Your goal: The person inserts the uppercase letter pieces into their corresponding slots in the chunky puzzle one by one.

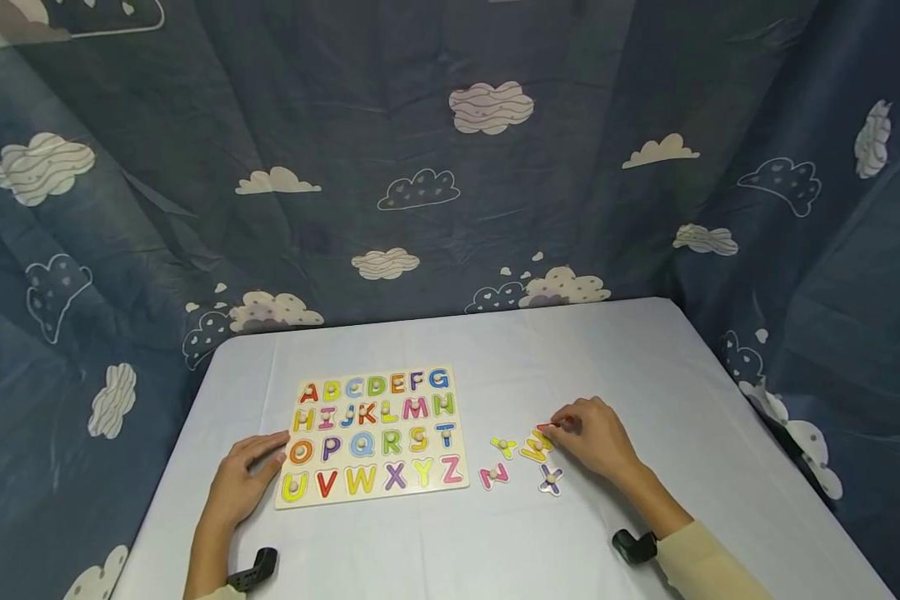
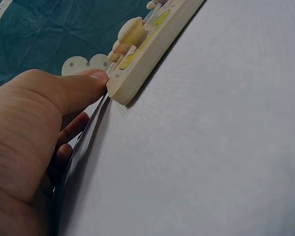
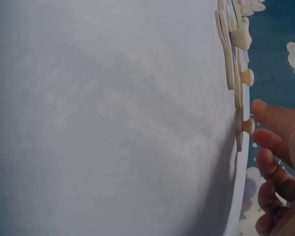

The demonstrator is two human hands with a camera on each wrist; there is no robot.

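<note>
The wooden alphabet board [image 1: 371,492] lies left of the table's middle, letters A to U bearing knobs, while V to Z show as flat coloured shapes. My left hand [image 1: 238,477] rests at the board's left edge, thumb [image 2: 91,81] touching its edge near a corner. Over on the right, my right hand [image 1: 594,435] is at a red letter piece [image 1: 544,427], mostly hidden by the fingers. Its thumb and index finger are spread beside that piece's knob [image 3: 248,126]. Just left of these fingers lies the yellow W piece [image 1: 536,447].
Close to the W lie the yellow Y piece [image 1: 503,446], the pink Z piece [image 1: 494,476] and the purple X piece [image 1: 550,480], all between board and right hand. A white cloth covers the table [image 1: 390,550]. Dark cloud-patterned curtains [image 1: 420,233] stand around it.
</note>
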